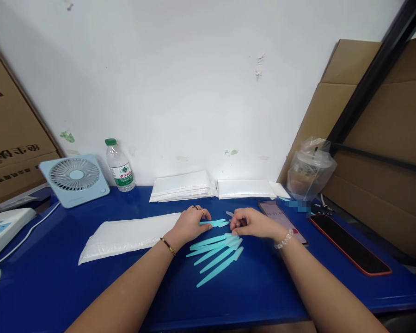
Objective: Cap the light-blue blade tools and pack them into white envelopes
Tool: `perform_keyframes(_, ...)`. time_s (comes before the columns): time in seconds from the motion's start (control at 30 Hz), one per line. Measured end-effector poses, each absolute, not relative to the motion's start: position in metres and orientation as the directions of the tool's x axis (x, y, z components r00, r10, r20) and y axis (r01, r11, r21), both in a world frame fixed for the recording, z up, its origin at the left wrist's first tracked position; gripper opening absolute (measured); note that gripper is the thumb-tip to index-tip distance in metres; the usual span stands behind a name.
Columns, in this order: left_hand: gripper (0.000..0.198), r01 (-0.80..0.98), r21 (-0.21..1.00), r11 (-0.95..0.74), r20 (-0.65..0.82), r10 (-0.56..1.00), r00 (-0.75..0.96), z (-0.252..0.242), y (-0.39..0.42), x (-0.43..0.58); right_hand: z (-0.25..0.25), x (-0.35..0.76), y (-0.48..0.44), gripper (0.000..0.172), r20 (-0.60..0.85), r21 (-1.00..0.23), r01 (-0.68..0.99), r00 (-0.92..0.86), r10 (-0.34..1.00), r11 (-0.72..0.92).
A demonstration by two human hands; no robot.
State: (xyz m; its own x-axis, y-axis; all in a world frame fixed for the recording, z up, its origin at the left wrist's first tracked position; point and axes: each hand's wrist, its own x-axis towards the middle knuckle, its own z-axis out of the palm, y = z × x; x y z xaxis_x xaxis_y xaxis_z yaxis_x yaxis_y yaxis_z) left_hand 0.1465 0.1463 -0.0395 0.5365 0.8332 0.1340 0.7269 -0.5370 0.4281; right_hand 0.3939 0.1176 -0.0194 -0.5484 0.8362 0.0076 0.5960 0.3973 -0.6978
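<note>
My left hand (193,223) is closed with thumb and fingers on the handle of a teal eyebrow razor (219,223), whose blade end points right; a second one seems to lie against it. Close by on the right, my right hand (251,223) is pinched shut near that blade end. Its curled fingers hide what they hold, and a small translucent piece (229,214) shows beside them. Below both hands, several more teal eyebrow razors (219,268) lie fanned out on the blue table (263,296), handles toward the left. A white padded packet (125,238) lies left of my left hand, partly behind the wrist.
White packets (182,185) are stacked along the wall, with more packets (244,188) beside them. A blue fan (75,178) and a water bottle (119,166) stand back left. On the right are a lit phone (280,219), a red-edged phone (350,245) and a bagged drink cup (308,171).
</note>
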Motion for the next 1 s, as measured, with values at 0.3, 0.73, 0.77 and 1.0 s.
perform_keyframes(0.3, 0.029, 0.618, 0.543, -0.568, 0.123, 0.782, 0.61, -0.025, 0.131, 0.149, -0.025, 0.387, 0.117, 0.018, -0.006, -0.726, 0.585, -0.532, 0.847, 0.362)
perform_keyframes(0.73, 0.037, 0.658, 0.496, -0.566, 0.125, 0.797, 0.591, -0.032, 0.144, 0.14, -0.03, 0.408, 0.129, 0.023, 0.041, -0.668, 0.697, -0.313, 0.949, 0.259)
perform_keyframes(0.77, 0.042, 0.653, 0.488, -0.58, 0.128, 0.787, 0.604, -0.033, 0.144, 0.139, -0.03, 0.407, 0.128, 0.022, 0.053, -0.665, 0.697, -0.313, 0.948, 0.267)
perform_keyframes(1.0, 0.026, 0.704, 0.454, -0.546, 0.12, 0.82, 0.559, -0.042, 0.145, 0.147, -0.026, 0.391, 0.115, 0.022, -0.014, -0.648, 0.664, -0.5, 0.866, 0.373)
